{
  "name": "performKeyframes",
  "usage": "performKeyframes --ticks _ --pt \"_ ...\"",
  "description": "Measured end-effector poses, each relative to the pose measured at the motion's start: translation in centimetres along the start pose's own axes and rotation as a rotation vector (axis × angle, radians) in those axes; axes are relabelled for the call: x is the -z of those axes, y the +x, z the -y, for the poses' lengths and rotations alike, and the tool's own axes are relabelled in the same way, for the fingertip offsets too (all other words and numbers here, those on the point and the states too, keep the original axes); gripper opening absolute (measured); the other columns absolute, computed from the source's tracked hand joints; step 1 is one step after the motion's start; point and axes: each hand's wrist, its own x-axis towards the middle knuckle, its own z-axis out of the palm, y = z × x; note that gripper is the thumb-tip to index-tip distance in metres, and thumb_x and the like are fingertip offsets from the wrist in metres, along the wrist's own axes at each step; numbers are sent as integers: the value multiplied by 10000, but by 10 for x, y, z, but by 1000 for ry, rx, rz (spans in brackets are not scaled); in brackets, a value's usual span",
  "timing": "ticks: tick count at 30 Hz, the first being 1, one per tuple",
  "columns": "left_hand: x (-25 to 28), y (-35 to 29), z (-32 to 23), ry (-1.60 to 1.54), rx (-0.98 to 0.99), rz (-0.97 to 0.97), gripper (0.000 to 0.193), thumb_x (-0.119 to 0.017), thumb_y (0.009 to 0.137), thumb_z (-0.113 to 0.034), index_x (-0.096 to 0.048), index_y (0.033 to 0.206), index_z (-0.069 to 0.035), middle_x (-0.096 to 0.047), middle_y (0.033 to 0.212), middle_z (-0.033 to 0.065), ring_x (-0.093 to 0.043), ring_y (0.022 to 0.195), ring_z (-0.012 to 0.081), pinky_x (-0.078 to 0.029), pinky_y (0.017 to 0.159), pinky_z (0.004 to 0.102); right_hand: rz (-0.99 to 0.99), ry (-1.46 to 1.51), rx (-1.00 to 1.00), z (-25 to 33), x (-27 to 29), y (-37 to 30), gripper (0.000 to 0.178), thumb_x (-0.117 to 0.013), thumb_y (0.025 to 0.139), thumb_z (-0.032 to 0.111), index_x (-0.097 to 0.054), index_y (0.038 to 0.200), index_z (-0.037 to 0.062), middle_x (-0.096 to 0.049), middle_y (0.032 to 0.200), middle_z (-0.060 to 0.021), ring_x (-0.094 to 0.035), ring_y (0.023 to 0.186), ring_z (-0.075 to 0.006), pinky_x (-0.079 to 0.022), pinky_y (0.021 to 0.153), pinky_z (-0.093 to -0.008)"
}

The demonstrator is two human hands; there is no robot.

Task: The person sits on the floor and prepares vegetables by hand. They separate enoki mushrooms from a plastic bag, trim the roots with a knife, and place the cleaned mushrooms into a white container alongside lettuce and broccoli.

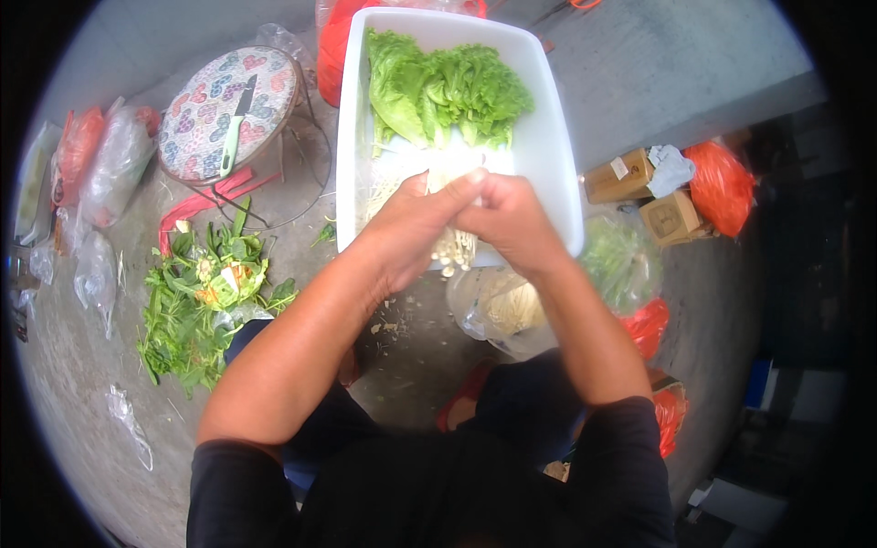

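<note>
Spillage worries me: at frame centre my left hand [411, 224] and right hand [508, 217] pinch a pale enoki mushroom clump [454, 248] over the white rectangular plastic tub's [559, 173] near rim, so torn strands could drop onto the concrete floor [416, 352].

Head camera looks steeply down, close over the tub [548, 137].

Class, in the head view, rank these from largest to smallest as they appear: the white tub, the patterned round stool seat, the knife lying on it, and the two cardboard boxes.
1. White tub
2. Patterned stool seat
3. Knife
4. Cardboard boxes: both look alike in size, so unranked between themselves; they also sit nearer the bending rim, so their place against the knife is unsure.
</note>
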Motion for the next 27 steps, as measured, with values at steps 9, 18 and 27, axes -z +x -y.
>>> performKeyframes --ticks 9,18,27 --pt "-5 -5 -9 -147 -87 -99 234 -575 869 -89 -559 1071 27 -628 959 109 -599 860 167 -491 765 282 -169 179 -64 5 9 -2 206 -584 810 109 -619 968 -19 -634 836 -29 -564 696 -61 -449 585 -213" --pt "-3 0 -6 -188 -91 -164 210 -585 854 -65 -569 1046 19 -628 938 101 -605 797 151 -507 719 278 -126 264 -42 2 5 2 268 -643 797 100 -604 1033 -22 -639 970 -71 -593 839 -113 -477 736 -253" --pt "-8 -1 -7 -100 -100 -179 200 -550 850 -43 -555 1035 33 -629 957 110 -626 846 171 -519 748 297 -161 106 -53 1 7 2 232 -660 783 99 -627 988 -5 -645 859 -32 -566 704 -71 -451 582 -215"
